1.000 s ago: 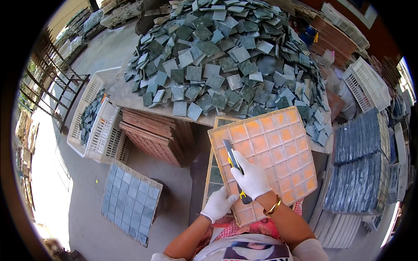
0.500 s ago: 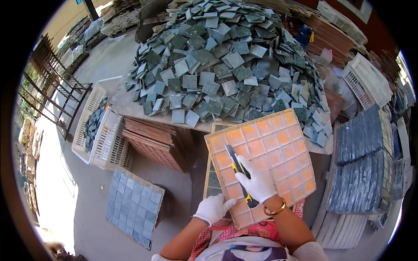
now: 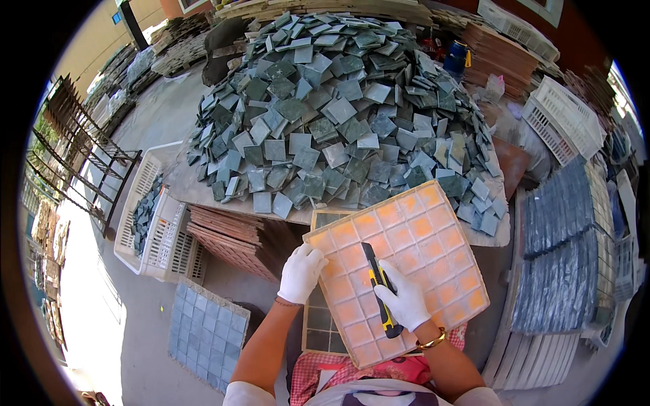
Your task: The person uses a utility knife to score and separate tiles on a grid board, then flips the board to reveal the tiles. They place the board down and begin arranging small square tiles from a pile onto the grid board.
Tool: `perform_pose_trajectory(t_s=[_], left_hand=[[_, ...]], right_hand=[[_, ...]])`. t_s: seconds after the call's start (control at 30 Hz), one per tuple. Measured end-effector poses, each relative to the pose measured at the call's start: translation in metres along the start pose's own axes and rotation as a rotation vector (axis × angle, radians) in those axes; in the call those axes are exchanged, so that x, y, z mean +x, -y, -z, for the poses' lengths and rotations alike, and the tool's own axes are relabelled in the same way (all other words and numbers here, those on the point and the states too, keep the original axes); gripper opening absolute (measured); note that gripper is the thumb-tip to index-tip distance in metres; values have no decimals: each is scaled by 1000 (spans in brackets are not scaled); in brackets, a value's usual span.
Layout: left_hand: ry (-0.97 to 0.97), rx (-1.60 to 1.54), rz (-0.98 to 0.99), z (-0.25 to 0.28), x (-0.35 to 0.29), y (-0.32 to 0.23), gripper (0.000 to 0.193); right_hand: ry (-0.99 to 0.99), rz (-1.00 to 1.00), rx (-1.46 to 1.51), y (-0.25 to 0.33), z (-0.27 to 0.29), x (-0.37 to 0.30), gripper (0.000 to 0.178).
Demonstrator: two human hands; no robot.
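An orange square-gridded tray with pale ridges and a raised rim lies tilted in front of me. It rests over a second gridded tray, which shows dark squares along its left side. My left hand, in a white glove, is closed at the orange tray's upper left edge; its fingertips are partly hidden. In my right hand, also gloved, is a black and yellow utility knife, held above the tray's surface with its blade end pointing away from me.
Beyond the trays, a large heap of grey-green square tiles covers a table. A white crate with tile pieces and a stack of brown panels stand left. A tiled sheet lies lower left; wrapped tile stacks stand right.
My left hand has moved up from the tray's lower left side to its upper left edge. The knife in my right hand has shifted slightly right and down and points more upright.
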State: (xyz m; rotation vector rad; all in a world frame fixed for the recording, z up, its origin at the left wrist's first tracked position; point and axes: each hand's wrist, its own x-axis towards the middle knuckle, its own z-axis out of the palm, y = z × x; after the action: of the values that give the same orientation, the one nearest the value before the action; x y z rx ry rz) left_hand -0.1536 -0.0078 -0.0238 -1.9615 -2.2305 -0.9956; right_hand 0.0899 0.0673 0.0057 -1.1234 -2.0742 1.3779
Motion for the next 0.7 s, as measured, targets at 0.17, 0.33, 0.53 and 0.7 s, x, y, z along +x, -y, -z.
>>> perform_pose_trajectory(t_s=[0.17, 0.33, 0.53, 0.7], left_hand=[[-166, 2, 230, -15, -7, -4, 13], [-319, -91, 393, -6, -12, -16, 23], [-179, -208, 506, -5, -10, -27, 26], [-272, -232, 491, -15, -8, -25, 11]], right_hand=[[-38, 10, -143, 10, 15, 16, 54], [-129, 119, -390, 2, 34, 38, 54], [21, 87, -524, 11, 41, 50, 53], [18, 54, -517, 16, 31, 47, 52]])
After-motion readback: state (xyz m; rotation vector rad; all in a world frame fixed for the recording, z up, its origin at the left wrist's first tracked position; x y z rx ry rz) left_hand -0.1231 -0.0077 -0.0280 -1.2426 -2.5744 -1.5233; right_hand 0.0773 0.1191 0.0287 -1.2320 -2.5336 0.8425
